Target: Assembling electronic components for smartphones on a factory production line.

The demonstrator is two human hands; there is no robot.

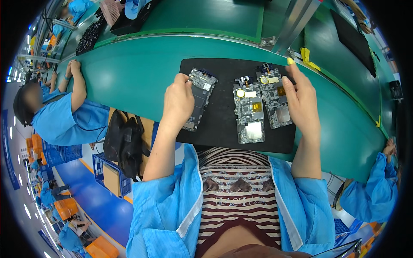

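On a black mat [221, 116] lie circuit boards with chips and metal shields. My left hand [178, 98] is closed on the left edge of one board [202, 94], which is tilted a little; the palm hides part of that edge. In the middle lies a second board [249, 112] with a round gold part and a silver square. A third board [273, 96] is just right of it, slightly slanted. My right hand [304, 96] is beside and partly over that board's right edge, thumb and fingers apart, a yellow cover on one fingertip. Whether its thumb touches the board I cannot tell.
The mat lies on a green worktable [129, 81]. A metal post [297, 26] rises behind it, near yellow tape [307, 58]. A person in blue [69, 112] sits at the left, another [372, 189] at the right. Black bags [124, 137] hang left of me.
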